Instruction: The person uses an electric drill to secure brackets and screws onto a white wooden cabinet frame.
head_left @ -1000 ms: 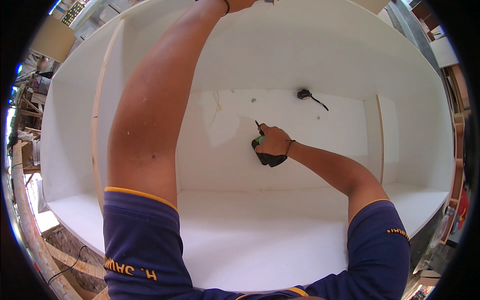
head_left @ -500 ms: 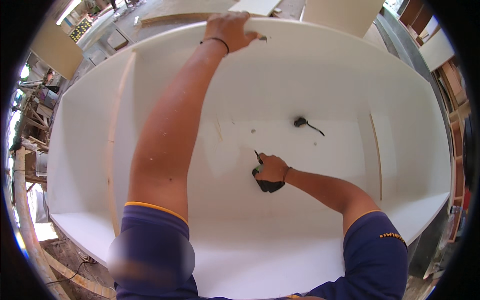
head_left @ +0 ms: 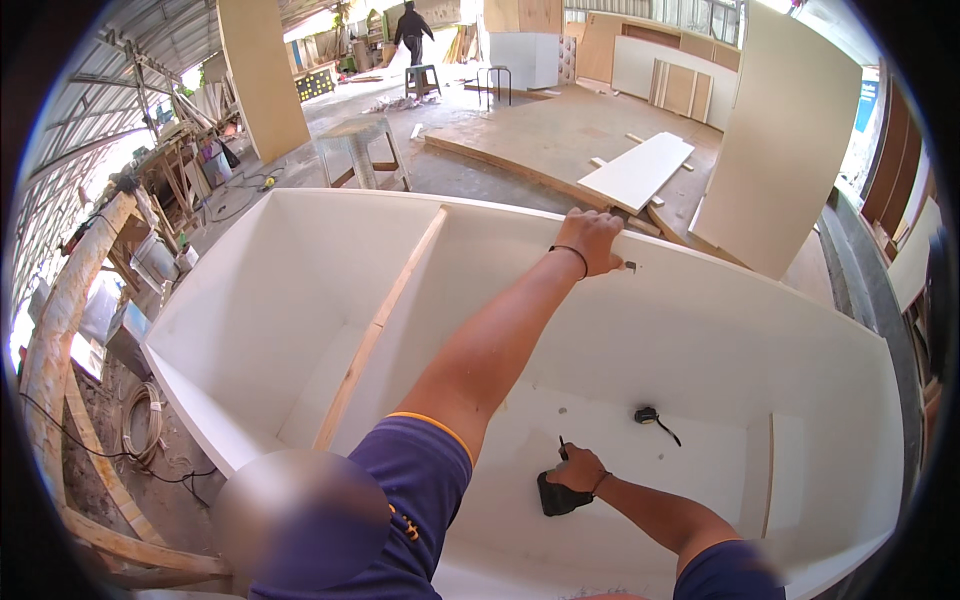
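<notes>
A large white cabinet box (head_left: 770, 320) lies with its open side up in front of me. My left hand (head_left: 594, 241) is closed over its far rim, fingers outside and thumb inside, next to a small dark hinge-like piece (head_left: 630, 266). Down in the wide compartment, my right hand (head_left: 574, 467) is wrapped round a cordless drill (head_left: 563, 497). The drill's dark battery base shows, and a thin black tip sticks up beyond the hand. A black tape measure (head_left: 647, 414) with a strap lies on the cabinet's inner panel, right of the drill.
A divider with a bare wood edge (head_left: 380, 320) splits off the left compartment. Beyond the cabinet are a stool (head_left: 362, 145), a low platform (head_left: 520, 165) with a white board (head_left: 640, 168), and a tall panel (head_left: 785, 140). A person (head_left: 412, 35) is far off. A coiled hose (head_left: 141, 420) lies left.
My view has tilted up and turned left, bringing the workshop floor and a distant person into sight. Both hands keep their holds on the rim and the drill.
</notes>
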Demonstrator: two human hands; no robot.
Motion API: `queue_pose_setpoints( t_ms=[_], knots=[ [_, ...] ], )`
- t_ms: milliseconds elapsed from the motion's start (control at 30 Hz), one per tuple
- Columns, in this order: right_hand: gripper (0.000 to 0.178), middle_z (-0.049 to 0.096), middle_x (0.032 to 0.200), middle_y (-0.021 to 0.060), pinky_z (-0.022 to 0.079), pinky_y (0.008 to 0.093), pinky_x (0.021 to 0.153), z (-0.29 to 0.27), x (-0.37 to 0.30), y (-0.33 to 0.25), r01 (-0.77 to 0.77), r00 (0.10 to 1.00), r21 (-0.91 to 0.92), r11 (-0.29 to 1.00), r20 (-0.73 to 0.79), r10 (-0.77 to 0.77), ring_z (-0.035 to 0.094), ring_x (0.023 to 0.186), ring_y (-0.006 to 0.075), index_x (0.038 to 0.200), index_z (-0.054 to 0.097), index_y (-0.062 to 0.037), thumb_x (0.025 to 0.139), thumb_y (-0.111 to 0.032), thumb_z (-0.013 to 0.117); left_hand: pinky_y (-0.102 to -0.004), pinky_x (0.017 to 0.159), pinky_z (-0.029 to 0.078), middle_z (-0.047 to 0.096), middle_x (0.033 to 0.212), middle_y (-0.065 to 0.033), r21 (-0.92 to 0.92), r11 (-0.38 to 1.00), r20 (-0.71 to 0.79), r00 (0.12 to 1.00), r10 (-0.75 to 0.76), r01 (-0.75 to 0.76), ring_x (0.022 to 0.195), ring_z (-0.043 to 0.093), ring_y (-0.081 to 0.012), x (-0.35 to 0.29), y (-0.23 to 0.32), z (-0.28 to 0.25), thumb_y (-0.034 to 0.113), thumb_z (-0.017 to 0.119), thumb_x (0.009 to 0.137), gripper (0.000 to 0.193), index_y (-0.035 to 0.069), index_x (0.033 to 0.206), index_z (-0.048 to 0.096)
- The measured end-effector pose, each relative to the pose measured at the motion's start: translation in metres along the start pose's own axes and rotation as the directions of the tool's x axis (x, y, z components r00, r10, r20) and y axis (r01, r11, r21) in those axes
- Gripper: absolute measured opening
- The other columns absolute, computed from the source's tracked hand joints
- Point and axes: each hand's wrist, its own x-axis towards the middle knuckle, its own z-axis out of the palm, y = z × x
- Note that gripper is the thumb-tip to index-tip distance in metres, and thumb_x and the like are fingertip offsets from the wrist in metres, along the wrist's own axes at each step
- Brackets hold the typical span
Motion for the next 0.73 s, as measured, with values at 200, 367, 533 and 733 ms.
queue_pose_setpoints(
  t_ms=[200,367,533,733],
  knots=[
    [0.072,0.067,0.101,0.0224,0.052,0.0422,0.085,-0.001,-0.006,0.008,0.049,0.998,0.019,0.999,-0.044,-0.048,0.065,0.096,0.0377,0.114,0.056,0.0037,0.066,-0.047,0.071,-0.0408,0.087,0.045,0.066,0.102,-0.0075,0.004,1.000,-0.020,1.000,-0.018,0.018,0.103,0.061,-0.0254,0.003,0.002,0.000,0.044,0.077,0.067,0.048,0.013,0.099,0.059],
    [0.069,0.067,0.099,0.0227,0.052,0.0434,0.084,0.003,0.000,0.003,0.061,0.996,-0.002,0.998,-0.070,-0.061,0.065,0.094,0.0385,0.112,0.057,0.0013,0.067,-0.048,0.071,-0.0412,0.090,0.044,0.065,0.113,-0.0080,0.040,0.999,-0.006,0.999,-0.031,0.031,0.108,0.061,-0.0249,0.005,-0.005,0.004,0.047,0.076,0.068,0.062,0.015,0.118,0.060],
    [0.065,0.066,0.101,0.0235,0.051,0.0456,0.086,-0.005,0.001,-0.003,-0.038,0.999,0.030,0.999,-0.023,0.039,0.063,0.099,0.0389,0.115,0.054,0.0002,0.067,-0.042,0.069,-0.0438,0.087,0.047,0.067,0.105,-0.0091,0.067,0.998,-0.062,0.998,0.004,0.000,0.102,0.063,-0.0280,0.012,-0.010,0.011,0.051,0.076,0.065,0.056,0.014,0.106,0.064],
    [0.067,0.066,0.105,0.0220,0.051,0.0444,0.086,-0.013,-0.028,-0.021,-0.155,0.987,0.130,0.979,0.060,0.149,0.063,0.101,0.0381,0.120,0.051,-0.0010,0.066,-0.037,0.069,-0.0447,0.090,0.047,0.066,0.112,-0.0187,0.026,0.999,0.143,0.989,-0.041,0.037,0.106,0.062,-0.0319,0.011,-0.009,-0.036,0.045,0.071,0.078,0.054,0.010,0.116,0.061]
  ],
)
